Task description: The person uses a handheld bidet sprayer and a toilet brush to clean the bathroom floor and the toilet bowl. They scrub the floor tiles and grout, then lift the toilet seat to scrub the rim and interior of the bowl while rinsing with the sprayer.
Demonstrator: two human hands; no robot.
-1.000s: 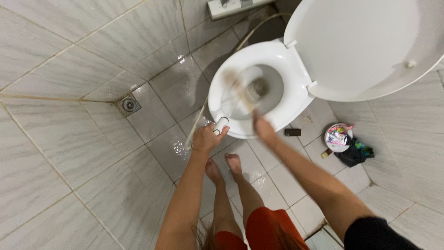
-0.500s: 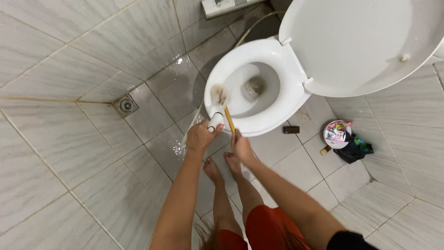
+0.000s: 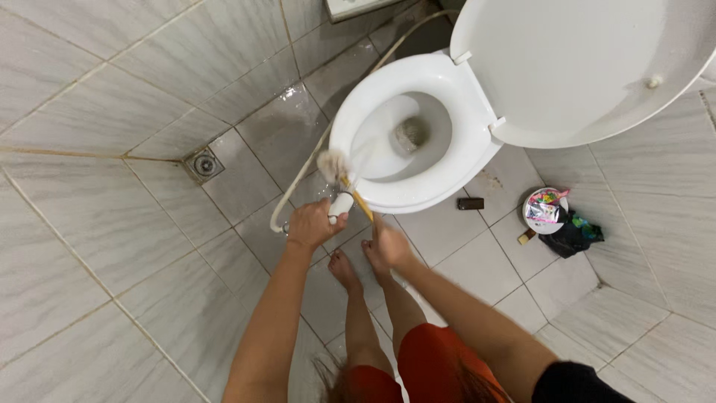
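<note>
The floor (image 3: 112,224) is being seen as large, glossy pale tiles with faint grey veining and thin grout lines, wet near the bowl. One white ceramic toilet (image 3: 418,179) is standing toward the floor's far edge, its oval seat down and its one smooth round lid (image 3: 582,67) raised to the right. One thin white hose (image 3: 298,179) is curving down the bowl's left side to a white spray head (image 3: 341,205), which is being clasped by the left hand (image 3: 313,224), fingers wrapped shut around it just in front of the bowl's near rim. One toilet brush (image 3: 335,166), with a fuzzy pale bristle head and a slim yellow-brown handle, is being held against the bowl's outer left rim; its handle end is being gripped by the right hand (image 3: 389,248), fingers closed on it. One square metal drain (image 3: 203,164) is being shown set into the floor's left part. One round printed container (image 3: 544,209) is lying beside one crumpled dark bag (image 3: 573,235) toward the right edge, and one small dark rectangular object (image 3: 470,203) is lying near the bowl's base. Two bare feet (image 3: 344,269) are being planted on the tiles beneath the hands.
</note>
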